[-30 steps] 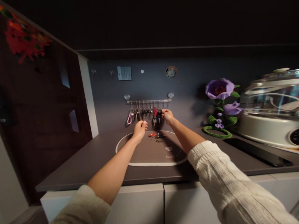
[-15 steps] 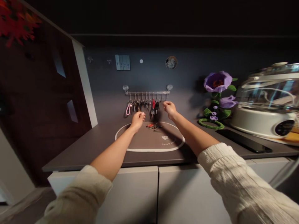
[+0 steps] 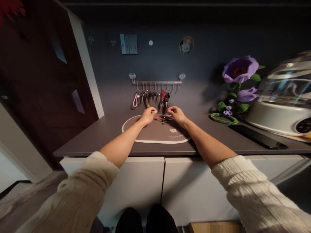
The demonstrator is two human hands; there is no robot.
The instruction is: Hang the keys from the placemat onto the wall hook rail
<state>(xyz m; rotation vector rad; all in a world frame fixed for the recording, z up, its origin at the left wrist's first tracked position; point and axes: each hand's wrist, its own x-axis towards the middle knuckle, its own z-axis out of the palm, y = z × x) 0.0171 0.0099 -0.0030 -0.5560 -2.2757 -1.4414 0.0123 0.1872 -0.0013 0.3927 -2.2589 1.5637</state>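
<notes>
Over the back of the brown mat (image 3: 150,136), which has a pale rim, my left hand (image 3: 148,116) is closed with its fingers curled. Facing it a short way to the right is my right hand (image 3: 178,116), fingertips drawn together. What either holds, if anything, is too small to make out. Between them on the mat lie several loose keys (image 3: 163,123) and a small red item (image 3: 158,118). Above, a clear wall rack (image 3: 156,83) carries several hanging key bunches, one with a pink loop (image 3: 135,101) and one with a red tag (image 3: 162,94).
Purple artificial flowers (image 3: 240,69) with a green ring base stand to the right. Beside them lie a black phone-like slab (image 3: 257,136) and a white appliance with a clear lid (image 3: 282,113). White cabinet doors (image 3: 136,184) sit below the dark counter (image 3: 82,136).
My right hand has come down from beside the rack's right end towards the keys on the mat. My left hand is now closer to it. The view has tilted downward.
</notes>
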